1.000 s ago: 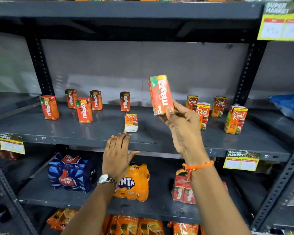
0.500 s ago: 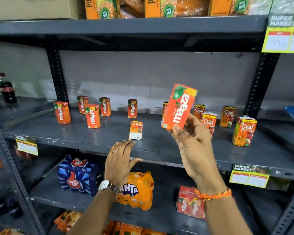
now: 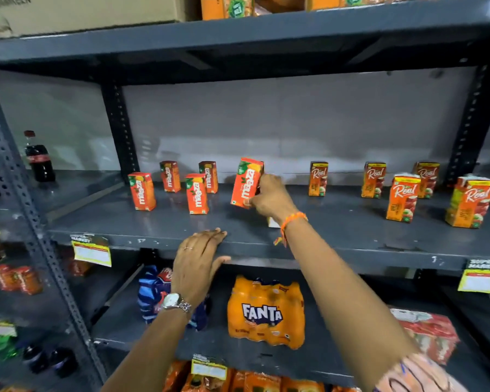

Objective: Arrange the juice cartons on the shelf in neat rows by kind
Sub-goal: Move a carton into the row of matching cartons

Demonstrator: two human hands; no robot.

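Note:
My right hand (image 3: 270,198) grips a red-orange Maaza carton (image 3: 246,182), tilted, just above the grey middle shelf (image 3: 337,224). Left of it stand several more Maaza cartons (image 3: 197,197), loosely spaced in two rows. Several Real cartons (image 3: 403,197) stand on the right half of the shelf. A small Real carton (image 3: 272,222) is mostly hidden behind my right wrist. My left hand (image 3: 199,263) rests flat on the shelf's front edge, fingers spread, holding nothing.
A cola bottle (image 3: 38,158) stands on the neighbouring shelf at left. Below are a Fanta pack (image 3: 266,312), a blue Thums Up pack (image 3: 153,292) and a red pack (image 3: 430,332). Price tags (image 3: 92,251) hang on the shelf edge. Boxes sit on the top shelf.
My right hand has carried the Maaza carton left and down from mid-air to just above the shelf beside the other Maaza cartons. My left hand has moved up to the shelf edge.

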